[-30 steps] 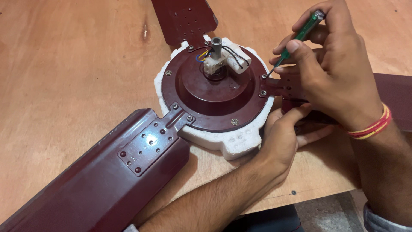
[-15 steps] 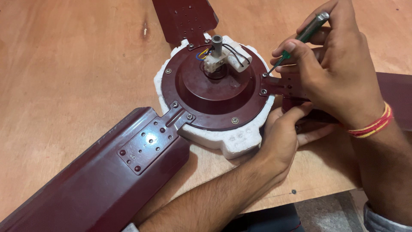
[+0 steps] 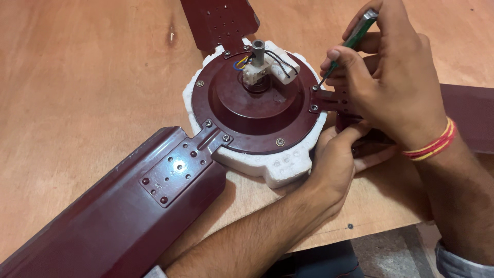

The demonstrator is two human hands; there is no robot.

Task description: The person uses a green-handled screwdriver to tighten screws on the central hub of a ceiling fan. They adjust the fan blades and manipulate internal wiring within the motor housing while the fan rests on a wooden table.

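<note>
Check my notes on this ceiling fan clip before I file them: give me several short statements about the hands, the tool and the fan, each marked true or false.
1. The right hand holds a green-handled screwdriver with its tip at a screw on the blade bracket. True.
2. The left hand rests on the near fan blade. False: it is under the bracket, beside the white foam cradle.
3. The maroon motor housing sits in the foam cradle. True.
4. The fan lies on a metal bench. False: it lies on a wooden tabletop.
5. Wires show at the centre shaft. True.
</note>
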